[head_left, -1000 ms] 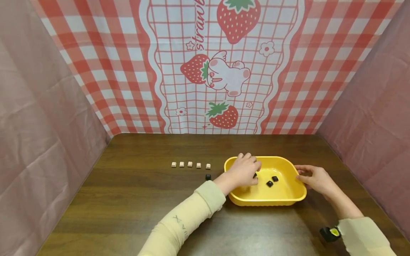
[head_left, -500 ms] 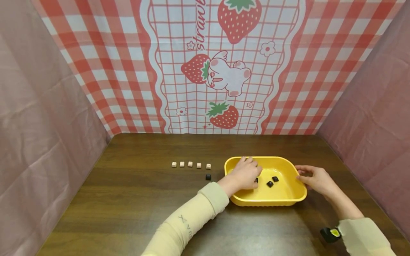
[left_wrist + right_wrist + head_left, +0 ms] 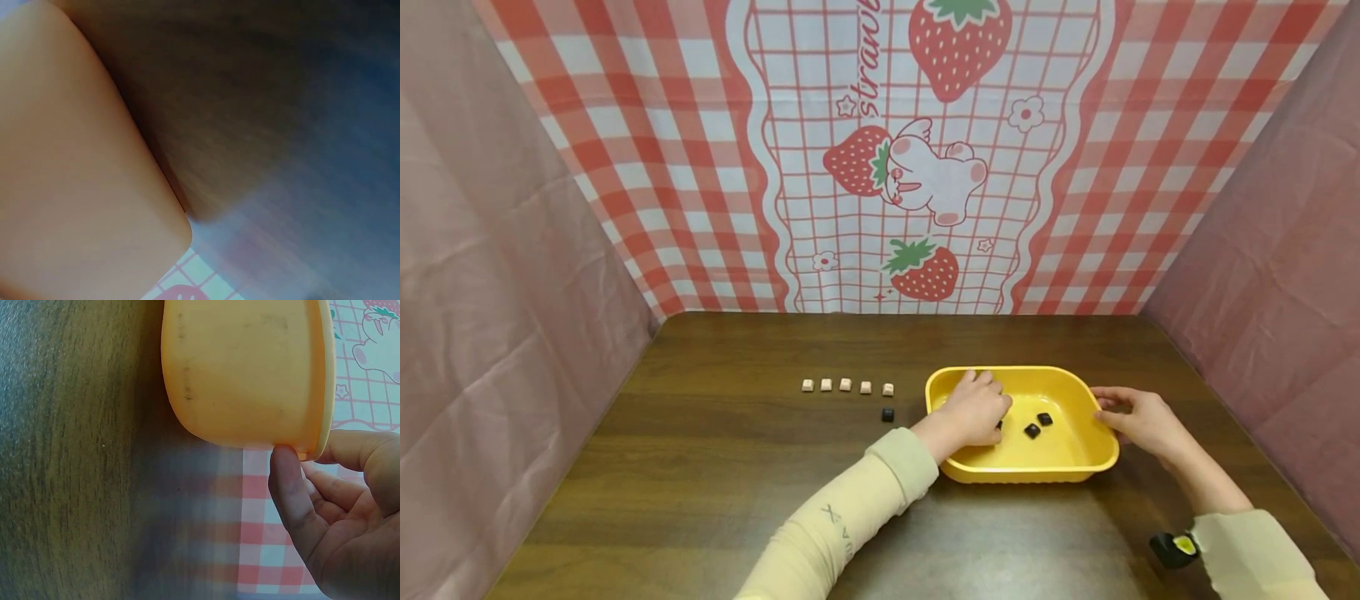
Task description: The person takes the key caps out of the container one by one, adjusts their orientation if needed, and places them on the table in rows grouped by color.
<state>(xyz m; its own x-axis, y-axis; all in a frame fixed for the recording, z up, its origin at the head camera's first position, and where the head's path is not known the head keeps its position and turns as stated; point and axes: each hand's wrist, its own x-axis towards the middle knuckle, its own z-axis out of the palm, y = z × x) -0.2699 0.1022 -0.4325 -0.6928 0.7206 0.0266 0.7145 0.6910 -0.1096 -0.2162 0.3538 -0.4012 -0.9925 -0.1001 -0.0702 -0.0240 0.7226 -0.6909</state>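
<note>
A yellow plastic basin (image 3: pixel 1022 477) stands on the table, with black keycaps (image 3: pixel 1032 431) lying loose on its floor. My left hand (image 3: pixel 972 414) reaches down into its left side with curled fingers. Another black keycap (image 3: pixel 999 425) shows between the thumb and fingers there, mostly hidden by the hand. At the opposite end my right hand (image 3: pixel 1138 421) grips the rim; the right wrist view shows its thumb (image 3: pixel 287 475) against the outer wall and a finger over the edge. The left wrist view shows mainly bare skin, with the fingertips out of sight.
Left of the basin, a row of several cream keycaps (image 3: pixel 846 385) lies on the wooden table (image 3: pixel 715 492). One black keycap (image 3: pixel 887 415) sits just in front of the rightmost. A strawberry-print cloth (image 3: pixel 925 167) hangs behind, with pink curtains (image 3: pixel 1262 250) at the sides.
My left hand has moved slightly lower and to the right inside the basin, and the keycap at its fingertips shows lower too. The right hand and the basin have stayed put.
</note>
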